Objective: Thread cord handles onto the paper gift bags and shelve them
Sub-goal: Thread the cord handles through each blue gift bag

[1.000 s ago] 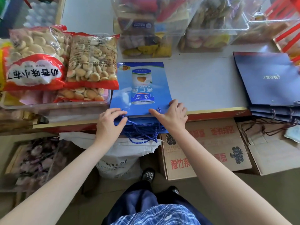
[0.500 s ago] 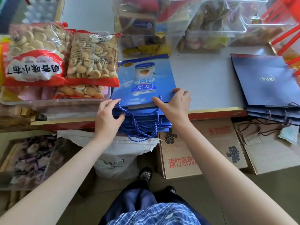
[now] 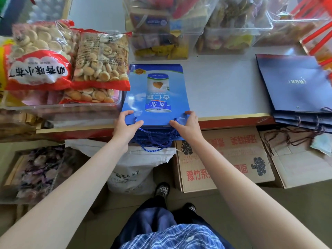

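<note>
A stack of flat blue paper gift bags (image 3: pixel 155 92), printed with a can picture, lies on the white shelf (image 3: pixel 221 87), its near end overhanging the shelf's front edge. Blue cord handles (image 3: pixel 152 141) hang in loops below that end. My left hand (image 3: pixel 125 127) grips the stack's near left corner, thumb on top. My right hand (image 3: pixel 186 126) grips the near right corner the same way. A second stack of dark navy gift bags (image 3: pixel 294 85) with brown cord handles (image 3: pixel 294 137) lies at the right end of the shelf.
Bags of biscuits (image 3: pixel 68 58) in a clear tray touch the blue stack's left side. Clear snack bins (image 3: pixel 197 27) line the back. Below the shelf stand cardboard boxes (image 3: pixel 224 157), a white sack (image 3: pixel 136 166) and a box of wrapped sweets (image 3: pixel 36 171).
Both hands stay on the stack's near corners; the top bag now lies squared with the bags beneath it. The camera view shifted slightly.
</note>
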A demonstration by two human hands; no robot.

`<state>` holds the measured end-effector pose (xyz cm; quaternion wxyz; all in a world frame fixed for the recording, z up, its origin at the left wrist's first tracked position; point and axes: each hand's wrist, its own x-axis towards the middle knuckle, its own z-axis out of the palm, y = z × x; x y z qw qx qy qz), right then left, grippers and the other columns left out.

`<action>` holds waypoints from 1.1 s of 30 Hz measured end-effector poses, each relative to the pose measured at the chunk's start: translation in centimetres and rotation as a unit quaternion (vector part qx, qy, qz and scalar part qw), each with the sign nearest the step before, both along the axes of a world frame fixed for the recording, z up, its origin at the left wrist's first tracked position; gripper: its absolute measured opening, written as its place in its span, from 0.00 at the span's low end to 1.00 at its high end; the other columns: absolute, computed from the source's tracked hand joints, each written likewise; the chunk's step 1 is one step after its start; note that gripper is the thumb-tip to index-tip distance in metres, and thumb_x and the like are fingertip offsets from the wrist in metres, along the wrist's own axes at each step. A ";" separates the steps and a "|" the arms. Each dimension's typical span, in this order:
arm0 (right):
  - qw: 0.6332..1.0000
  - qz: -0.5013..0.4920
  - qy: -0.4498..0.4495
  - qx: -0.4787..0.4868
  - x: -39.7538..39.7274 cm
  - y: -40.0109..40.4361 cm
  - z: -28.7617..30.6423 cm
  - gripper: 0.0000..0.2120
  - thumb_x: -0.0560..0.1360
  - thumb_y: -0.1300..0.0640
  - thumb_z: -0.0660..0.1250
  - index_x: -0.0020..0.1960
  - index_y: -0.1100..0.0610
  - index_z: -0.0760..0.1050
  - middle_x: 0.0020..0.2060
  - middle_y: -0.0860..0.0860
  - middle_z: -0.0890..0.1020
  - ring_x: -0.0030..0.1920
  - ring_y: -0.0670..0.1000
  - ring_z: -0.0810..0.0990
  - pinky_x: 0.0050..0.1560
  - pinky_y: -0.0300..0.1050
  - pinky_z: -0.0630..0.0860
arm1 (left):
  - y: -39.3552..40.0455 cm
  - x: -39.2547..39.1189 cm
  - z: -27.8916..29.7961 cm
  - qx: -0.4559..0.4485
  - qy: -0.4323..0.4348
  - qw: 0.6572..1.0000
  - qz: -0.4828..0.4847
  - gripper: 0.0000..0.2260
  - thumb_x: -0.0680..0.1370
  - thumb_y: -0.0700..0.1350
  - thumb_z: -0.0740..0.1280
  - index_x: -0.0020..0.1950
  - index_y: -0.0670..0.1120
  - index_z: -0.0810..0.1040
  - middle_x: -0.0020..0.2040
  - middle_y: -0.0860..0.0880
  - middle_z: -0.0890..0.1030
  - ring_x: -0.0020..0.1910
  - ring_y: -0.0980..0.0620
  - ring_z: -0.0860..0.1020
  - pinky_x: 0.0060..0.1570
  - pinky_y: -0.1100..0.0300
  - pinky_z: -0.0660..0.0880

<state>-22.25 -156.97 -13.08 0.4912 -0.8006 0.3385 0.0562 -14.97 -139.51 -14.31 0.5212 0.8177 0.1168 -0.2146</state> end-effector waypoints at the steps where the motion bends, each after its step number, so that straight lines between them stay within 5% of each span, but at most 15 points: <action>1: 1.000 -0.003 -0.003 0.002 0.0 -0.1 -0.2 0.32 0.73 0.52 0.70 0.70 0.59 0.59 0.68 0.54 0.64 0.68 0.52 0.65 0.66 0.44 0.62 | 0.0 -0.2 -0.2 0.008 -0.012 1.000 -0.002 0.19 0.74 0.44 0.70 0.63 0.53 0.70 0.68 0.49 0.66 0.58 0.52 0.67 0.54 0.60 0.65; 7: 1.000 -0.002 0.004 -0.002 0.4 -0.3 -0.7 0.32 0.73 0.53 0.71 0.70 0.59 0.59 0.68 0.54 0.65 0.68 0.52 0.66 0.63 0.42 0.63 | -0.1 0.3 -1.0 0.045 -0.027 0.999 -0.007 0.18 0.73 0.46 0.71 0.61 0.55 0.71 0.68 0.49 0.67 0.64 0.46 0.67 0.63 0.54 0.67; 12: 0.998 0.045 0.030 -0.023 1.4 -0.9 -1.0 0.32 0.73 0.49 0.69 0.71 0.58 0.59 0.69 0.53 0.65 0.69 0.53 0.66 0.70 0.52 0.62 | 0.0 0.3 -1.4 0.046 -0.028 0.999 0.000 0.18 0.74 0.47 0.70 0.62 0.54 0.71 0.68 0.49 0.67 0.65 0.46 0.66 0.65 0.51 0.66; 21: 0.991 0.117 0.015 -0.058 0.6 -1.8 -1.4 0.34 0.75 0.53 0.68 0.74 0.57 0.55 0.73 0.53 0.60 0.71 0.53 0.62 0.66 0.43 0.61 | -0.6 1.1 -1.2 0.038 -0.015 0.999 -0.002 0.20 0.74 0.47 0.70 0.64 0.52 0.70 0.69 0.48 0.65 0.63 0.49 0.67 0.57 0.60 0.65; 27: 0.990 0.137 -0.033 -0.022 -0.3 -4.3 0.5 0.36 0.72 0.49 0.71 0.74 0.55 0.56 0.72 0.54 0.60 0.71 0.52 0.62 0.65 0.40 0.60 | -2.2 -1.6 1.7 0.188 -0.280 0.941 0.035 0.17 0.73 0.44 0.69 0.60 0.42 0.74 0.62 0.40 0.70 0.62 0.43 0.67 0.58 0.57 0.62; 33: 0.997 0.054 -0.044 -0.016 -2.9 -11.4 0.6 0.31 0.73 0.49 0.70 0.70 0.57 0.63 0.68 0.54 0.67 0.68 0.51 0.67 0.66 0.46 0.65 | -7.9 -4.9 3.5 0.182 -0.327 0.926 -0.059 0.10 0.73 0.37 0.65 0.53 0.41 0.77 0.56 0.40 0.71 0.57 0.43 0.69 0.53 0.60 0.60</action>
